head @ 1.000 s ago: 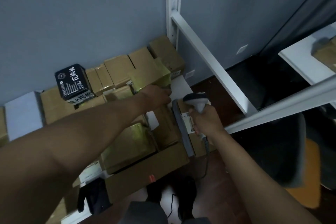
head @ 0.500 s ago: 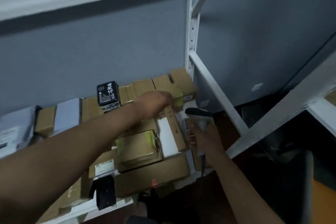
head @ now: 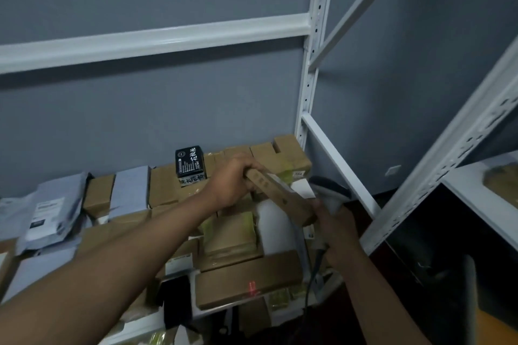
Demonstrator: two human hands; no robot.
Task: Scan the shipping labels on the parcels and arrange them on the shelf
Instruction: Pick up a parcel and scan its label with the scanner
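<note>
One parcel (head: pixel 280 196) slants down-right.

Tight below my hands, open above them.

Under both hands the shelf (head: pixel 179 322) was packed edge to edge with cardboard parcels (head: pixel 246 283) and grey mailers (head: pixel 50 213), leaving no gap to reach down. Just beyond my left hand (head: pixel 228 186) a black box (head: pixel 190 162) stood proud of the back row. Right of my right hand (head: pixel 337 225) the slanted brace (head: pixel 340 165) and white upright (head: pixel 309 84) closed that side; above, up to the crossbar (head: pixel 151 42), I saw bare wall.
</note>
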